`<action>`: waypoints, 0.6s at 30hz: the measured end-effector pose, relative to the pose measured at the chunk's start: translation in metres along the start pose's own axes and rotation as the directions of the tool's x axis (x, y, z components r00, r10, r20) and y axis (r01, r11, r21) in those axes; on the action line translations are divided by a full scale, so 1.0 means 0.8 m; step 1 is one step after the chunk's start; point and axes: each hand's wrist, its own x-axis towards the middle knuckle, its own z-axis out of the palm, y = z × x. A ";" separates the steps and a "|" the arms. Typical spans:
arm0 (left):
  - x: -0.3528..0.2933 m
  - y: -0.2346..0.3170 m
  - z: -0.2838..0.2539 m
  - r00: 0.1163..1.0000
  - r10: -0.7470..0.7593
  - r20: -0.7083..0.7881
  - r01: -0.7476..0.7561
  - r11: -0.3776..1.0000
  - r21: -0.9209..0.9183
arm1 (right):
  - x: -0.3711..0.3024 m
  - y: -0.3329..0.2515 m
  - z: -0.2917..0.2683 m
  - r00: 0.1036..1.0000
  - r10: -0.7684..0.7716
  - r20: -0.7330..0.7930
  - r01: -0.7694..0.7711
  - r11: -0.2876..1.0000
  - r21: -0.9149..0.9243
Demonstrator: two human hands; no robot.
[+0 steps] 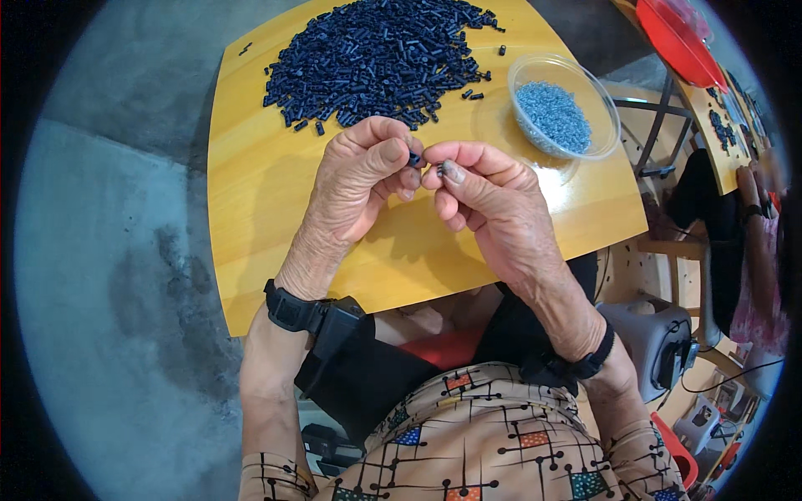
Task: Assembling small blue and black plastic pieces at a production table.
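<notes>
My left hand point(365, 171) pinches a small dark blue cylindrical piece point(413, 158) between thumb and fingertips, above the yellow table. Facing it, my right hand point(493, 196) is closed in a pinch, its fingertips almost against that piece. Something tiny shows at the right thumb tip, too small to name. Beyond my hands lies a big heap of similar dark blue cylindrical pieces point(368, 58). To the right of the heap, a clear round plastic tub point(606, 125) holds many tiny bluish, see-through bits point(551, 115).
A few loose dark pieces point(478, 96) lie around the heap on the yellow table point(259, 242). At the right, a person's arm point(758, 242) is beside another table with a red basin point(681, 42). A grey plastic stool point(647, 334) stands near my right elbow.
</notes>
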 end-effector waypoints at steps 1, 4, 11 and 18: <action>-0.002 0.000 0.000 1.000 -0.010 -0.011 0.011 1.000 0.011 | -0.001 0.000 0.000 1.000 -0.001 -0.002 0.001 1.000 0.001; -0.003 0.000 -0.001 1.000 -0.011 -0.001 0.011 1.000 0.017 | -0.004 0.002 -0.001 1.000 0.013 0.007 -0.013 1.000 -0.006; -0.001 -0.004 0.002 1.000 0.018 0.015 -0.018 0.998 0.055 | -0.008 0.009 -0.004 0.998 -0.031 0.050 0.028 0.997 0.066; -0.003 -0.004 0.005 1.000 -0.007 0.007 0.006 0.997 0.071 | -0.011 0.001 -0.001 0.998 -0.054 -0.013 0.053 0.999 -0.008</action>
